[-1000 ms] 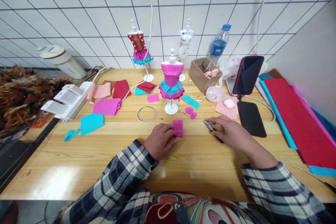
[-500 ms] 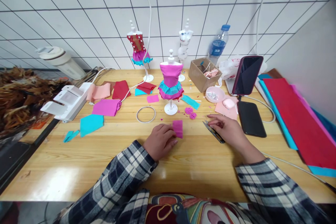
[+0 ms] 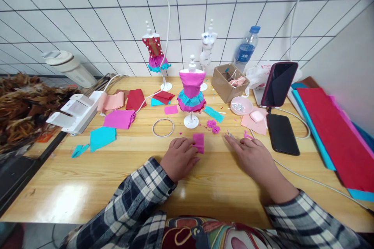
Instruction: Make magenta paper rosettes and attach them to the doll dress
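Note:
My left hand lies palm down with its fingertips on the left edge of a small magenta cloth piece. Its thumb is apart from the cloth. My right hand closes over the thread snips; only their tips show past its fingers, and the handles are hidden. Beyond the hands stands a small dress form in a magenta top and a ruffled turquoise and magenta skirt. Two magenta gathered rosettes lie between it and my right hand.
A metal ring lies left of the dress form. A pink dish of beads, a cardboard box and a black phone are to the right. Folded cloths lie left; long fabric strips lie far right. A white cable crosses the right side.
My right hand has gone from beside the thread snips to over them, covering their handles. Magenta scraps now show beyond it. My left hand stays on the cloth piece.

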Available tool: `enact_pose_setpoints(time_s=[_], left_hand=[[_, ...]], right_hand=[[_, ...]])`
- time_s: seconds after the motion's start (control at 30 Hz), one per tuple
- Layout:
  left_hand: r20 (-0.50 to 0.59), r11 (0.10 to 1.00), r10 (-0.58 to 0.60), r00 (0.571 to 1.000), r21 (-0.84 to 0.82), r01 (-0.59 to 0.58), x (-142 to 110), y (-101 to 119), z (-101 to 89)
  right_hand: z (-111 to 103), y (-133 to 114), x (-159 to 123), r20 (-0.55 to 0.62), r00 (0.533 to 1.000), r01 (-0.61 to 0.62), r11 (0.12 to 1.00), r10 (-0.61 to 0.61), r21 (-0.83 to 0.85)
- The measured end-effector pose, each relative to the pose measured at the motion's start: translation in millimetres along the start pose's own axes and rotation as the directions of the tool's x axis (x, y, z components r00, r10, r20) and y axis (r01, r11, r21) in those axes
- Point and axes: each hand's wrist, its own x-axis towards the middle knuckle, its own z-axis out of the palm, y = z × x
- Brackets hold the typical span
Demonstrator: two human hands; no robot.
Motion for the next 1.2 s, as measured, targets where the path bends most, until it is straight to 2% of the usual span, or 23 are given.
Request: enact_pose_setpoints(time_s=[0.07,0.1,0.17,0.23,0.37,0.5,0.7,0.9,1.0,1.13,1.2], left_hand=[[-0.048,0.994,0.079,0.996,0.082,-0.075,4.0,12.6,-0.4],[-0.039,0.984,0.146,0.989,0.107,-0.141,7.8,20.0,0.2],[0.038,0.955,0.261,0.964,0.135,-0.264,18.7,34.9,4.2],[0.107,0.941,0.291,0.951,0.149,-0.305,31.8,46.9,11.6],[0.146,0.943,0.261,0.954,0.171,-0.284,50.1,57.6,30.6],[0.166,0.950,0.238,0.957,0.165,-0.265,51.8,59.3,42.0],[0.188,0.955,0.214,0.959,0.167,-0.246,48.7,62.4,45.1],[0.171,0.964,0.192,0.966,0.154,-0.219,53.8,62.7,39.6],[0.175,0.963,0.189,0.966,0.161,-0.218,55.7,61.8,38.6],[0.180,0.963,0.190,0.965,0.157,-0.218,53.3,58.0,41.9],[0.179,0.965,0.190,0.965,0.146,-0.217,51.1,55.3,43.6]], right_hand=[[0.8,-1.9,-3.7,0.008,0.999,-0.035,0.999,0.034,0.026],[3.0,-1.8,-5.7,0.000,0.997,-0.079,0.995,0.080,0.063],[9.9,-0.9,-10.1,-0.025,0.986,-0.160,0.973,0.166,0.166],[17.0,-1.0,-15.0,-0.053,0.976,-0.190,0.949,0.210,0.250],[24.7,-4.4,-22.6,-0.120,0.967,-0.178,0.933,0.224,0.312],[26.5,-5.6,-24.9,-0.151,0.962,-0.161,0.920,0.227,0.358],[29.2,-3.9,-24.8,-0.164,0.950,-0.168,0.880,0.265,0.444],[28.2,-4.9,-25.3,-0.147,0.952,-0.174,0.871,0.269,0.460],[28.9,-5.1,-26.6,-0.111,0.939,-0.219,0.814,0.326,0.537],[31.5,-3.7,-28.8,-0.039,0.882,-0.330,0.676,0.469,0.659],[31.1,-3.3,-29.2,-0.059,0.877,-0.329,0.686,0.477,0.649]])
